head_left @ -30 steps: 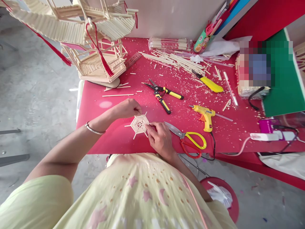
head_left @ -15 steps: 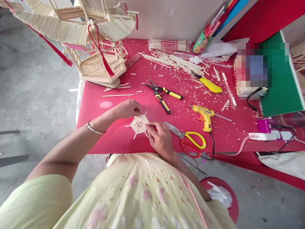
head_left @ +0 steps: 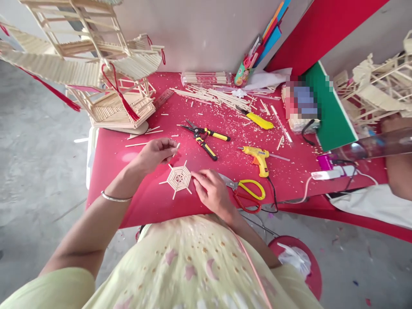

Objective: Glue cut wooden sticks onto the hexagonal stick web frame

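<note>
A small hexagonal web of pale wooden sticks (head_left: pixel 179 178), its spokes poking out past the rim, lies on the red tabletop in front of me. With thumb and fingertips together, my right hand (head_left: pixel 210 189) pinches one of its spokes at the right side. Just above and left of the web, my left hand (head_left: pixel 156 155) holds a short piece of wooden stick (head_left: pixel 178 146) between its fingertips. Pruning shears (head_left: pixel 204 139) with black and yellow handles lie beyond both hands. To the right of my right hand are large scissors (head_left: pixel 247 191) with yellow and red handles.
A stick-built pagoda model (head_left: pixel 119 105) with red tassels stands at the left. Loose sticks (head_left: pixel 215 96) and crumbs cover the back. A yellow glue gun (head_left: pixel 259 159), a yellow utility knife (head_left: pixel 260 121) and a power strip (head_left: pixel 333 173) lie to the right. Another person's arm (head_left: pixel 399 163) shows at the right edge.
My left hand has pulled back from the web's upper edge, and the short stick now shows in its fingertips. My right hand stays at the web. The view has swung right, showing another person's arm.
</note>
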`<state>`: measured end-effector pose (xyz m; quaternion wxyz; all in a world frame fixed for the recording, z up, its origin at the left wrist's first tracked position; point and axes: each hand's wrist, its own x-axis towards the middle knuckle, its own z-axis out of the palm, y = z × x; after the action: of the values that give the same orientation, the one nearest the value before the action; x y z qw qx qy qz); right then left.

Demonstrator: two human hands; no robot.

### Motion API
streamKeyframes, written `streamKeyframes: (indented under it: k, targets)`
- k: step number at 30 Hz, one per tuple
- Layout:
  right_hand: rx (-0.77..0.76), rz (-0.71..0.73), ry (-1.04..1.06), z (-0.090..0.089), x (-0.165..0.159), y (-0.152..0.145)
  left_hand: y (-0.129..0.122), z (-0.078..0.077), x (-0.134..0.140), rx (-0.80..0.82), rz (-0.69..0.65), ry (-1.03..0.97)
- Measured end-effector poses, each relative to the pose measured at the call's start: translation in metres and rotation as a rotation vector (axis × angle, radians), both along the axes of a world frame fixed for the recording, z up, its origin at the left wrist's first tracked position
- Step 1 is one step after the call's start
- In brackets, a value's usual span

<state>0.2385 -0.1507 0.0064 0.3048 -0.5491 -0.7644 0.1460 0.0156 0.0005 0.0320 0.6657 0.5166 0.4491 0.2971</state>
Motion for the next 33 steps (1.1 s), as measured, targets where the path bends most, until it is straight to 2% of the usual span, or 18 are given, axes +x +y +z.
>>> streamKeyframes:
  k: [3,6,9,11,15,18,21,24,28,30,33]
  targets:
    - [0.024,-0.081,-0.014,0.013,0.012,0.017,-0.004,-0.001,0.004,-0.066,0.136,-0.179]
    - [0.019,-0.155,-0.135,0.024,0.024,0.038,-0.007,-0.004,0.007,-0.115,0.199,-0.300]
    - [-0.003,-0.223,-0.272,0.033,0.038,0.040,-0.010,-0.007,0.008,-0.144,0.277,-0.385]
    - [-0.066,-0.232,-0.360,0.040,0.052,0.025,-0.012,-0.010,0.006,-0.169,0.334,-0.414]
    - [-0.323,-0.277,-0.630,0.045,0.088,-0.028,-0.013,-0.012,0.001,-0.237,0.381,-0.453]
    - [-0.433,-0.337,-0.749,0.037,0.109,-0.055,-0.013,-0.012,0.001,-0.276,0.393,-0.498]
    - [-0.495,-0.325,-0.792,0.027,0.118,-0.063,-0.014,-0.012,0.003,-0.305,0.386,-0.514]
    - [-0.529,-0.265,-0.651,0.023,0.126,-0.064,-0.016,-0.012,0.004,-0.327,0.387,-0.513]
    - [-0.631,-0.274,-0.240,0.033,0.133,-0.062,-0.017,-0.010,0.004,-0.356,0.380,-0.522]
    - [-0.643,-0.316,-0.021,0.041,0.123,-0.054,-0.018,-0.009,0.005,-0.363,0.380,-0.517]
    - [-0.545,-0.411,0.316,0.052,0.086,-0.023,-0.020,-0.008,0.007,-0.350,0.369,-0.528]
